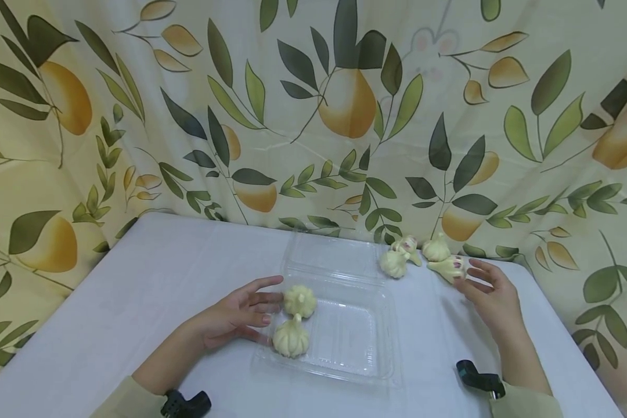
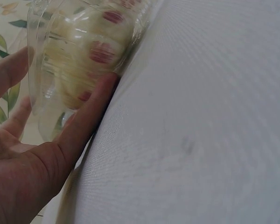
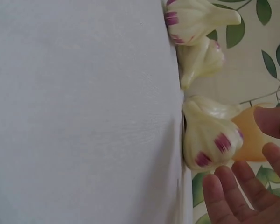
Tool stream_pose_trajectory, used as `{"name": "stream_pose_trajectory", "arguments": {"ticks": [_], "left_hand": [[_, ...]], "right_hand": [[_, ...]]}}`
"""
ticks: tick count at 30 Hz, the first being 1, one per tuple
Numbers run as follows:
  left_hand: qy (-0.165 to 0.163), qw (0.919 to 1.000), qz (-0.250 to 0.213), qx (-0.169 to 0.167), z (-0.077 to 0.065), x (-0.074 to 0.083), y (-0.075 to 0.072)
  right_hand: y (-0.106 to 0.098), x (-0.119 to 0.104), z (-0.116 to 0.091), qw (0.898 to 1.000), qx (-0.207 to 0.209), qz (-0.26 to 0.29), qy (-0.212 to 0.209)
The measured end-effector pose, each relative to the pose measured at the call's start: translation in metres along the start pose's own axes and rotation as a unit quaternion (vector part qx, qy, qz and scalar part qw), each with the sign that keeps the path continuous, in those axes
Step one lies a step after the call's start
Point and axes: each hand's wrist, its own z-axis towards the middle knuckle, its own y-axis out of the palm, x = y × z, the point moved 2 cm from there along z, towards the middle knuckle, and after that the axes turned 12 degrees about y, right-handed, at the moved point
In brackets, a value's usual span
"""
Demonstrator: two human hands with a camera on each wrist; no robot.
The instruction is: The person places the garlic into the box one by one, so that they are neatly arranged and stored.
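A clear plastic container point(image 1: 345, 342) lies with its lid point(image 1: 339, 255) folded back, two garlic bulbs point(image 1: 291, 338) inside along the left wall. My left hand point(image 1: 230, 318) is at that wall, fingers spread and thumb low against the plastic, as the left wrist view shows. On the right, my right hand point(image 1: 493, 296) reaches to a garlic bulb point(image 3: 214, 140) with purple patches, its fingertips right at the bulb's rounded end. The fingers are parted and only loosely bent. Another bulb point(image 1: 436, 248) lies just behind that one.
Two more garlic bulbs point(image 1: 393, 264) lie together by the lid's right corner. White cloth covers the table point(image 1: 177, 273). A fruit-patterned curtain point(image 1: 303, 145) hangs behind its far edge. Black wrist devices point(image 1: 479, 378) sit by both sleeves.
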Motion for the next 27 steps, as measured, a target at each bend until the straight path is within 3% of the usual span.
{"name": "stream_pose_trajectory", "arguments": {"ticks": [7,14,27], "left_hand": [[-0.001,1.0,0.0,-0.004,-0.001,-0.001,-0.001],[-0.002,1.0,0.003,-0.004,0.0,-0.001,-0.001],[-0.004,1.0,0.004,0.001,0.0,0.0,0.0]], "right_hand": [[0.002,-0.004,0.017,1.0,-0.001,0.003,0.031],[0.008,-0.002,0.027,0.998,-0.048,-0.027,0.013],[0.018,-0.005,0.014,0.998,-0.066,0.012,0.018]]}}
